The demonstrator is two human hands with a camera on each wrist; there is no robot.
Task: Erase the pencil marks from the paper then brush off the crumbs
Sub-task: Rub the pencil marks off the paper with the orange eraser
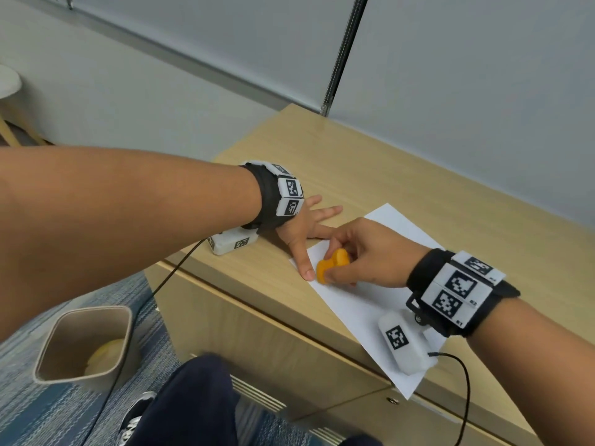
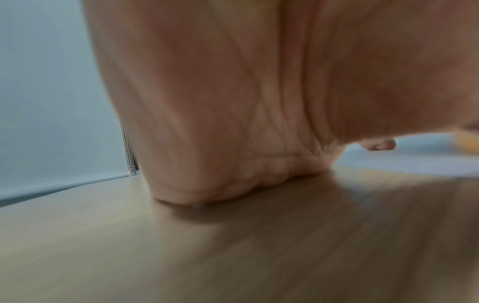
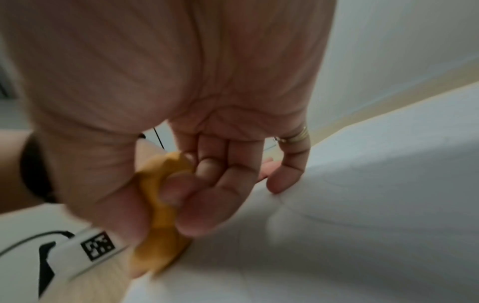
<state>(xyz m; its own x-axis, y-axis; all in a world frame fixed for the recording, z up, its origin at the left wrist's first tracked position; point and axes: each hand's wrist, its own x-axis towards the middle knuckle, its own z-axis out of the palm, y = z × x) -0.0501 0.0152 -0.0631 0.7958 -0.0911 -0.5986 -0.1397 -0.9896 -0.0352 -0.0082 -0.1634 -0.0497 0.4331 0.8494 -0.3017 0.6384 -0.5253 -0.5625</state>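
A white sheet of paper [image 1: 360,300] lies on the wooden cabinet top [image 1: 338,162]. My right hand [image 1: 357,255] pinches an orange eraser [image 1: 331,265] between thumb and fingers, its lower end against the paper near the sheet's left corner. The right wrist view shows the eraser [image 3: 160,205] pressed on the paper [image 3: 350,215]. My left hand [image 1: 306,226] lies flat with fingers spread, thumb tip on the paper's left edge beside the eraser. In the left wrist view the palm [image 2: 233,102] rests on the wood. No pencil marks or crumbs are discernible.
A tan square bin [image 1: 83,342] with something pale inside stands on the blue carpet left of the cabinet. A grey wall [image 1: 450,75] rises just behind the top, with a beaded cord [image 1: 338,59] hanging at the back. Black cables trail from both wrist devices.
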